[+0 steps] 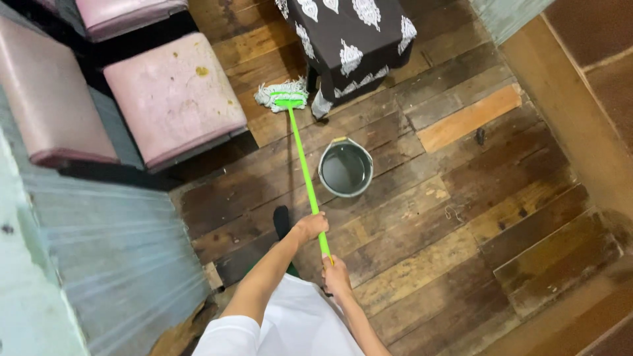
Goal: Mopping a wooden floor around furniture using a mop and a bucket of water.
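Closest to the camera, the right hand (337, 275) wraps the lower end of a slim, bright green mop handle (304, 170), its fingers curled shut around the smooth pole. Just above it, the left hand (312, 226) grips the same pole a little higher, its fingers closed round it too, the bare forearm reaching out from a white sleeve. Beside the left wrist a dark foot (281, 220) stands on the floor (422, 264), which is made of worn, uneven wooden planks in mixed browns, with one paler orange board set in among them. To the right of the handle and near it, but apart from it, sits a round grey bucket (345, 169) holding dark water. The handle slants away up and to the left to the mop head (282, 94), a flat green bar with a pale, shaggy fringe lying on the planks. The head rests in a narrow gap: a padded pink stool (173, 95) with a stained, cracked top stands to its left, and a piece of furniture draped in a dark patterned cloth (349, 36) hangs just to its right. A ribbed, pale metal wall (112, 257) runs along the left side.
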